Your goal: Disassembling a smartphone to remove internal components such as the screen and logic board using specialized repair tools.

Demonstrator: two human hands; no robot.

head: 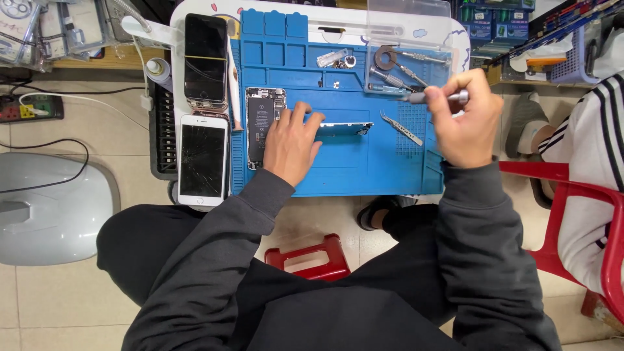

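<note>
on the blue repair mat [338, 175] covering the small tabletop [179, 26], an opened phone body [263, 123] lies with its battery and inner parts exposed; the left hand [290, 143] rests partly over it, fingers loosely curled and touching the detached screen panel [344, 129], which lies edge-on just to its right. the right hand [460, 120] is raised above the mat's right side, pinching a slim grey screwdriver [437, 98] between thumb and fingertips. judged from this, the opening stage is done, the screen being already off; the internal work appears not yet finished. tweezers [401, 127] lie between the two hands, and further tools sit in a clear tray [406, 65] at the mat's far right corner. two other phones, one dark [205, 58] and one white with a cracked screen [203, 159], crowd the left edge, the white one near the tabletop's front edge. open mat remains in front of the hands; a red stool [311, 257] stands below, and another person's striped sleeve [595, 149] is close at right.
</note>
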